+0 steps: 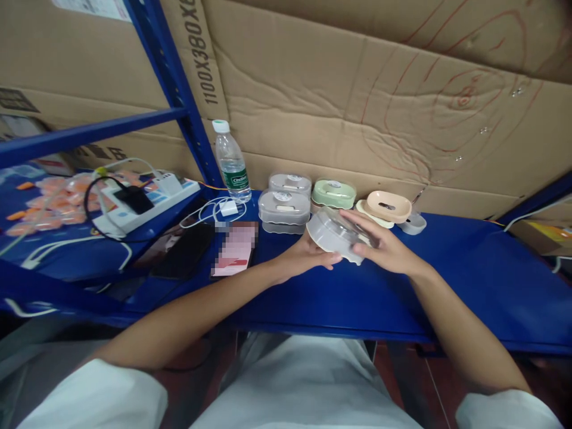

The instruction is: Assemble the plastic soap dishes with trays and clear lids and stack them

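Between my two hands, above the blue table, I hold a grey soap box (pixel 333 233) with a see-through lid, tilted to one side. My left hand (pixel 308 256) grips its left and lower side, and my right hand (pixel 386 243) has its fingers over the top and the thumb at the near edge. Just behind stand several closed grey soap boxes (pixel 284 208) and a green soap box (pixel 334 193) with a clear lid. To the right, a peach soap dish (pixel 388 205) rests on a cream-coloured piece (pixel 378 221), beside a small grey dish (pixel 414 224).
A water bottle (pixel 232 167) stands at the back left, near a white charger with its cable (pixel 229 207). A phone (pixel 235 249) lies left of my hands. Further left are a power strip (pixel 147 205) and orange items in clear bags (pixel 80 196). Cardboard (pixel 304 89) walls the back.
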`<state>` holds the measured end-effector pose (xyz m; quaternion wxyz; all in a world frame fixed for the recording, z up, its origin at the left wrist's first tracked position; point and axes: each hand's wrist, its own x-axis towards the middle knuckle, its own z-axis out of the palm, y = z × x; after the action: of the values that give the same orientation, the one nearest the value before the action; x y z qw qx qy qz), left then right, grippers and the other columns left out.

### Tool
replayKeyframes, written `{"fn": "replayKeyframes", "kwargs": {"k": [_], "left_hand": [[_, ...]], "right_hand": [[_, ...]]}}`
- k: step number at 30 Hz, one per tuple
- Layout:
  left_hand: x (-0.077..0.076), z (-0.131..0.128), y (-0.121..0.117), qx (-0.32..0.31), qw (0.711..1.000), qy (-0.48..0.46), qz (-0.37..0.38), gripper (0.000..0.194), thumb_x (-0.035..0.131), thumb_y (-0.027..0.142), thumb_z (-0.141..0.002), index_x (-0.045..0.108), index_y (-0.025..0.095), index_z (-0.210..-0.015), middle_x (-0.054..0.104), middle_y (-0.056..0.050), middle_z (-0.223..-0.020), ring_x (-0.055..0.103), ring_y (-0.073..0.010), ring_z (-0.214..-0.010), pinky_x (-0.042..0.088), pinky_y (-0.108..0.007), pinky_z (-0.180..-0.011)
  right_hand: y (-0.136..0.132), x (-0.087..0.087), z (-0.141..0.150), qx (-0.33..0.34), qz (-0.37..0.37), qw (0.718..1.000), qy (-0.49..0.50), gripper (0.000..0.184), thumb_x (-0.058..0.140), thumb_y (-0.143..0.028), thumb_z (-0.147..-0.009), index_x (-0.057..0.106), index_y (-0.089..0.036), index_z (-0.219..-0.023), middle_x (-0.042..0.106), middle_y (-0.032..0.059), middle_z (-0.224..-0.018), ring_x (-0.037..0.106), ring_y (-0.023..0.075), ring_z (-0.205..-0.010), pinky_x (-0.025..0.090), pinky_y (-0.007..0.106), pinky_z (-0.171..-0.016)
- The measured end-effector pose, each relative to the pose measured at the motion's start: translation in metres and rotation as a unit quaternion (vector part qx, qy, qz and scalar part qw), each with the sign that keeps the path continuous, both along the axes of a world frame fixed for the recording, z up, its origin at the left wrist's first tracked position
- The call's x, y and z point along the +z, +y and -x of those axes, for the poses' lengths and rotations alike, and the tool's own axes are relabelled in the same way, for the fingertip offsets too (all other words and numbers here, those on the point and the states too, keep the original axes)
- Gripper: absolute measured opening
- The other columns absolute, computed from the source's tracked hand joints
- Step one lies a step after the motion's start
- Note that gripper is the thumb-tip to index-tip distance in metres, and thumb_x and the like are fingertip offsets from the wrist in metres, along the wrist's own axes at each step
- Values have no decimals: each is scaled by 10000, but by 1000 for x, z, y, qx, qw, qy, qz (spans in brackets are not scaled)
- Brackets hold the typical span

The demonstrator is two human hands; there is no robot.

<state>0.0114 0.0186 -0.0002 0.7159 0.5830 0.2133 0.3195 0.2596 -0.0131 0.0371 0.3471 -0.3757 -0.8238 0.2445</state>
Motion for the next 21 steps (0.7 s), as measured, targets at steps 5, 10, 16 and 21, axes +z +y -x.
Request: {"fn": "replayKeyframes", "kwargs": {"k": [5, 10, 16, 21], "left_hand": [[0, 3, 3, -55, 998, -14, -15, 829, 960, 557, -734, 602, 187, -1383, 774, -159, -1212, 741, -345, -1136, 610, -423, -847], [8, 5, 2, -60, 998, -16, -28, 765, 939, 586, -755, 645, 175, -1329, 772, -171, -1204, 750, -342, -1104, 605, -405, -820], [-8, 0, 8, -54, 998, 27, -26, 824, 934, 636, -730, 627, 169, -1334, 762, -123, -1074, 734, -269, -999, 595, -360, -758], [-18, -4, 11, -59, 997, 33, -23, 779, 961, 635, -683, 653, 180, -1234, 747, -97, -1062, 721, -241, -953, 588, -328, -708]], "right_hand": [[-1, 5, -26, -116, -4, 989, 90, 644, 384, -737, -1072, 526, -399, -1601, 554, 40, -1645, 551, 324, -1493, 569, 581, -1129], [-41, -7, -108, -363, -174, 914, -56, 613, 637, -627, -1009, 612, -334, -1547, 509, 101, -1665, 441, 394, -1557, 294, 659, -1313], [-69, -68, -189, -353, -70, 911, -204, 552, 610, -630, -1004, 677, -323, -1458, 691, 120, -1460, 623, 400, -1393, 482, 663, -1193], [-55, -40, -136, -316, -149, 913, -210, 495, 589, -561, -1044, 650, -331, -1479, 659, 117, -1513, 591, 402, -1435, 448, 684, -1202]]}}
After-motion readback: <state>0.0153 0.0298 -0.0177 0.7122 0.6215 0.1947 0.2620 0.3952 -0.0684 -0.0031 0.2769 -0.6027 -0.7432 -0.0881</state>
